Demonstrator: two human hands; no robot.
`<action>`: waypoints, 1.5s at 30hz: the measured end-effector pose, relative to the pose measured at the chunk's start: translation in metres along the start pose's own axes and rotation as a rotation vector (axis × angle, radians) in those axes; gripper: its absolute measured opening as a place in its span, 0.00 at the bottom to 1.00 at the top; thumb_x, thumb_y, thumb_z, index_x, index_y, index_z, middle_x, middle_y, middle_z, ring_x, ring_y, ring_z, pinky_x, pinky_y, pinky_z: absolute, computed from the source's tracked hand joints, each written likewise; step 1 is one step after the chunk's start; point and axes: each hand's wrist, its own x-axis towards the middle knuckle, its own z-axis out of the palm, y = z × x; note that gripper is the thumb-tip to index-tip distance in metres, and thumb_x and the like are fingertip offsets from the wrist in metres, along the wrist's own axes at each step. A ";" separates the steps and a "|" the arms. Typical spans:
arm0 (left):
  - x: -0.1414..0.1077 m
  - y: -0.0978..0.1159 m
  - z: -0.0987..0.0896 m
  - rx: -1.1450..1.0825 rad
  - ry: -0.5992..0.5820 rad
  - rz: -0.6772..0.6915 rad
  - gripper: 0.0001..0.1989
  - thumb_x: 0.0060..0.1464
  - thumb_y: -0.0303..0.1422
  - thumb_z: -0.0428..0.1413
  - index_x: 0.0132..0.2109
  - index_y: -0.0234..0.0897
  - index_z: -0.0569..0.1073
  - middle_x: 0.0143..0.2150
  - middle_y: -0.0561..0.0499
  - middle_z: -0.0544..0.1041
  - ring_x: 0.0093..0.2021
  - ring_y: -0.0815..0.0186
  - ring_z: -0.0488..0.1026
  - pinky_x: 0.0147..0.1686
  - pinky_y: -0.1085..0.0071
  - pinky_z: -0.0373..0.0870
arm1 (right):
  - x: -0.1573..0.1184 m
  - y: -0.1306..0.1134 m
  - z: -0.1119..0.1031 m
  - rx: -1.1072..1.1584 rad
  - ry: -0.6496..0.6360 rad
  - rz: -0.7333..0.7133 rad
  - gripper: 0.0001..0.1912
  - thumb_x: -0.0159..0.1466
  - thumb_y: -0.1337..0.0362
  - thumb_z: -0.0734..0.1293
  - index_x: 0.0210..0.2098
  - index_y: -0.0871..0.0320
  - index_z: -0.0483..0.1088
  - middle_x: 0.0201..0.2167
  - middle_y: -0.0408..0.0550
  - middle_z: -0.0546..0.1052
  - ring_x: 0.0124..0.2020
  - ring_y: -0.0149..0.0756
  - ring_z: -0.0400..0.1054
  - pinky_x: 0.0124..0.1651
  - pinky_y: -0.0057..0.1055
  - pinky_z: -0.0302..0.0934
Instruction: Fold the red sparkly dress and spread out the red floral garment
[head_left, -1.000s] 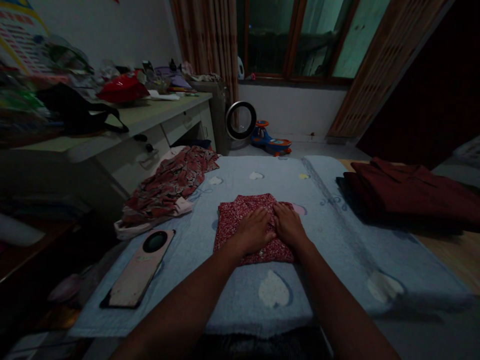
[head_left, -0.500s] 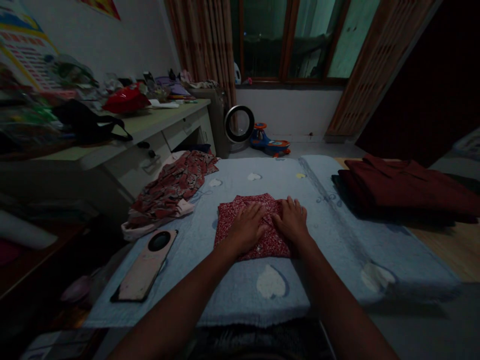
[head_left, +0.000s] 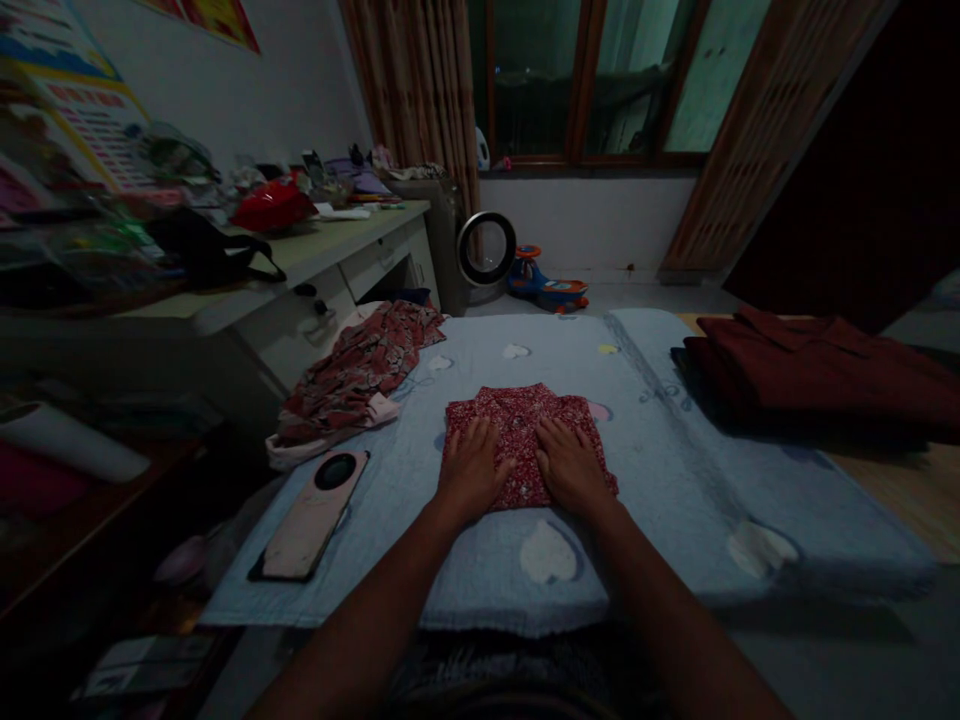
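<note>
A red patterned garment (head_left: 525, 410), folded into a compact rectangle with its collar at the far edge, lies on a light blue cloth (head_left: 480, 590) with heart shapes. On its left part my left hand (head_left: 474, 470) rests flat, fingers spread. My right hand (head_left: 571, 465) lies flat on the right part, fingers stretched forward. Neither hand grips the fabric. The garment's far middle shows between and beyond the hands.
A phone (head_left: 311, 525) lies at the left near a crumpled patterned garment (head_left: 367, 355). Folded dark red clothes (head_left: 825, 370) are stacked at the right. Beyond are a cluttered desk (head_left: 315, 250), an open round door (head_left: 487, 248) and a toy car (head_left: 547, 285).
Both hands have slid slightly nearer to me over the garment, and the left has moved toward its left side. More of the garment's middle and collar shows. The view has shifted a little.
</note>
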 end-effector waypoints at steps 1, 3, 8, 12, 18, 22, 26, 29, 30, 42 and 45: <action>0.000 0.000 -0.001 -0.005 -0.003 -0.003 0.32 0.66 0.48 0.43 0.70 0.36 0.56 0.73 0.43 0.55 0.73 0.54 0.48 0.69 0.49 0.47 | 0.000 0.000 -0.001 -0.011 -0.002 0.011 0.26 0.70 0.62 0.55 0.67 0.56 0.60 0.70 0.51 0.59 0.71 0.43 0.48 0.70 0.50 0.37; -0.001 0.001 -0.002 -0.014 -0.007 -0.008 0.32 0.66 0.48 0.44 0.70 0.36 0.56 0.73 0.43 0.55 0.73 0.54 0.48 0.69 0.49 0.46 | 0.000 -0.001 -0.002 -0.029 -0.007 0.039 0.26 0.70 0.61 0.56 0.67 0.54 0.59 0.70 0.50 0.58 0.72 0.44 0.46 0.70 0.52 0.36; -0.001 0.000 -0.003 -0.032 0.000 -0.008 0.32 0.66 0.48 0.44 0.70 0.35 0.56 0.73 0.43 0.55 0.73 0.55 0.48 0.69 0.49 0.46 | 0.000 0.000 -0.001 -0.042 0.011 0.088 0.27 0.70 0.57 0.55 0.66 0.54 0.60 0.71 0.50 0.56 0.72 0.46 0.45 0.70 0.51 0.37; -0.001 -0.001 -0.001 -0.041 0.009 -0.003 0.32 0.66 0.48 0.43 0.69 0.35 0.58 0.73 0.43 0.55 0.73 0.54 0.48 0.69 0.48 0.46 | -0.001 0.002 0.002 -0.027 0.059 0.105 0.30 0.69 0.56 0.57 0.68 0.58 0.56 0.71 0.54 0.56 0.71 0.48 0.47 0.69 0.51 0.40; -0.001 -0.002 -0.001 -0.063 0.031 -0.001 0.31 0.65 0.46 0.46 0.69 0.37 0.57 0.72 0.42 0.57 0.72 0.53 0.50 0.68 0.48 0.49 | -0.003 0.007 0.003 0.036 0.261 0.053 0.33 0.64 0.59 0.62 0.66 0.66 0.57 0.66 0.62 0.63 0.67 0.51 0.53 0.66 0.50 0.47; 0.000 0.001 -0.008 -0.060 0.158 0.105 0.29 0.64 0.40 0.49 0.70 0.38 0.57 0.72 0.44 0.56 0.73 0.54 0.48 0.70 0.45 0.41 | -0.003 0.005 -0.002 0.074 0.359 -0.096 0.21 0.62 0.65 0.63 0.55 0.61 0.69 0.58 0.58 0.71 0.60 0.50 0.61 0.63 0.48 0.53; 0.001 0.005 -0.013 -0.143 0.092 0.302 0.23 0.67 0.35 0.44 0.67 0.40 0.61 0.71 0.49 0.60 0.73 0.60 0.49 0.71 0.53 0.44 | -0.002 0.001 -0.003 0.122 0.270 -0.219 0.12 0.64 0.70 0.61 0.44 0.58 0.74 0.48 0.54 0.77 0.51 0.45 0.67 0.57 0.43 0.59; 0.001 0.006 -0.011 -0.232 -0.022 0.305 0.23 0.69 0.40 0.43 0.67 0.41 0.62 0.69 0.48 0.64 0.70 0.61 0.56 0.69 0.55 0.50 | -0.001 0.002 0.002 0.156 0.256 -0.220 0.12 0.64 0.71 0.61 0.43 0.58 0.74 0.46 0.53 0.77 0.50 0.43 0.68 0.56 0.42 0.59; 0.001 0.006 -0.010 -0.249 -0.036 0.297 0.24 0.69 0.41 0.43 0.67 0.41 0.62 0.69 0.48 0.64 0.69 0.61 0.58 0.69 0.54 0.50 | -0.001 0.003 0.003 0.171 0.263 -0.213 0.12 0.64 0.70 0.62 0.44 0.58 0.74 0.47 0.53 0.77 0.50 0.43 0.68 0.57 0.42 0.59; -0.001 0.004 -0.009 -0.253 -0.062 0.257 0.26 0.65 0.42 0.49 0.67 0.40 0.62 0.70 0.46 0.62 0.70 0.60 0.56 0.69 0.55 0.49 | 0.004 0.019 -0.002 0.493 0.337 0.002 0.17 0.63 0.65 0.59 0.50 0.57 0.70 0.51 0.54 0.73 0.55 0.44 0.64 0.61 0.44 0.57; -0.001 0.004 -0.009 -0.248 -0.052 0.266 0.26 0.66 0.42 0.48 0.67 0.40 0.62 0.70 0.47 0.63 0.70 0.60 0.56 0.70 0.55 0.48 | 0.005 0.027 -0.003 0.535 0.384 0.058 0.16 0.63 0.63 0.59 0.48 0.58 0.70 0.50 0.55 0.73 0.54 0.44 0.64 0.61 0.43 0.57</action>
